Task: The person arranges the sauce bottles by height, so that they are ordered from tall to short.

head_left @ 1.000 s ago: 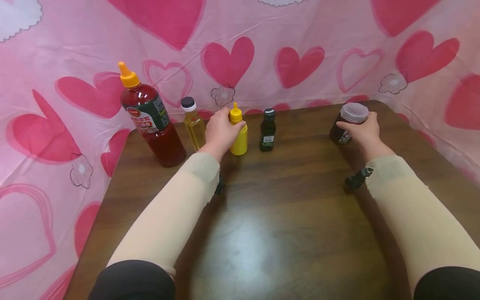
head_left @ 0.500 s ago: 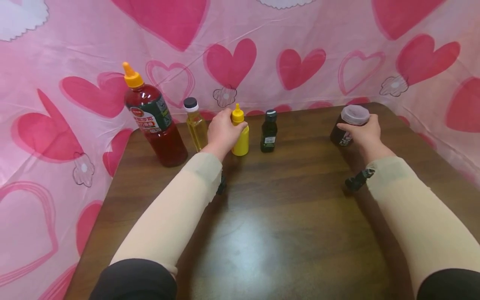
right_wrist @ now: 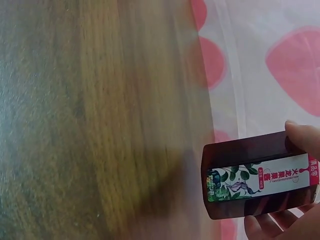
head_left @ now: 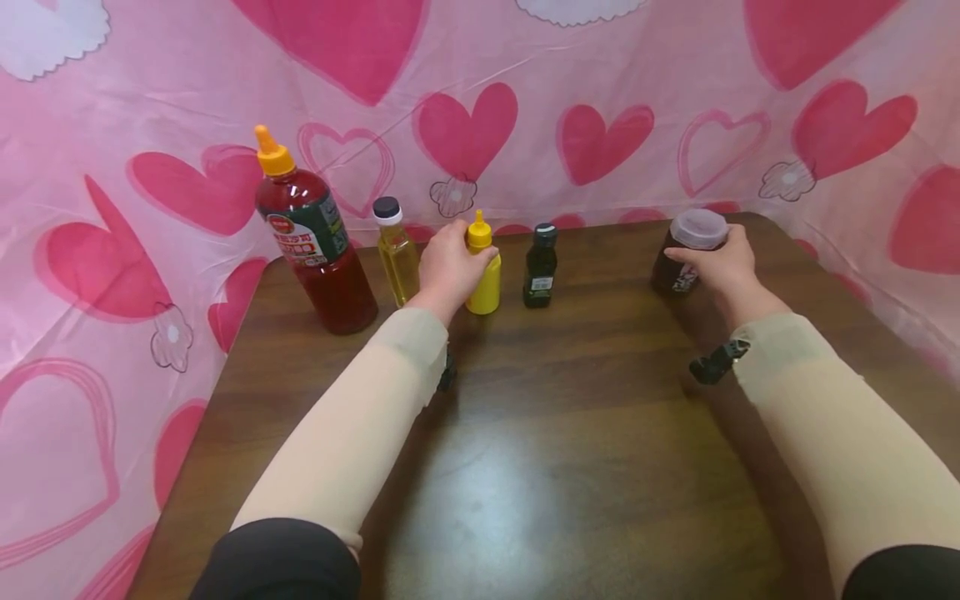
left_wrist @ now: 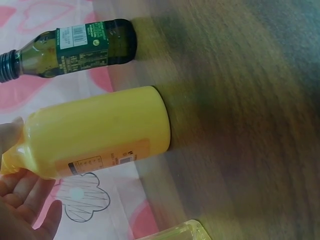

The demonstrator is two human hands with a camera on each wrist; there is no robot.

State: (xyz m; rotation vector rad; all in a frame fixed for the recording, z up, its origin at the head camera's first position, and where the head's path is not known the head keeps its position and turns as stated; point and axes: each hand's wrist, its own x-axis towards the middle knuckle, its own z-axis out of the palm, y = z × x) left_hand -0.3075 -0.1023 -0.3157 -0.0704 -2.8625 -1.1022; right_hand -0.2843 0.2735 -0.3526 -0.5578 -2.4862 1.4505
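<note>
My left hand (head_left: 450, 265) pinches a yellow squeeze bottle (head_left: 486, 287) round its neck, just below the pointed nozzle. In the left wrist view the bottle's orange label (left_wrist: 107, 157) shows, with thumb and fingers on both sides of the neck. Far to the right, my right hand (head_left: 723, 260) grips a dark jam jar (head_left: 672, 271) from above, near its translucent lid (head_left: 699, 228). The right wrist view shows the jar's white and pink label (right_wrist: 280, 175), printed with leaves, and the thumb and fingers on opposite sides.
Left of my left hand stand a clear bottle of golden oil (head_left: 397, 265) and a tall red sauce bottle (head_left: 318, 250) with an orange nozzle. A small dark green bottle (head_left: 540, 268) stands right of the yellow one. Heart-printed cloth (head_left: 600, 58) hangs behind the wooden table (head_left: 570, 400).
My right hand has shifted slightly left with the jam jar. The left hand keeps its hold on the yellow squeeze bottle. The head view has drifted a little.
</note>
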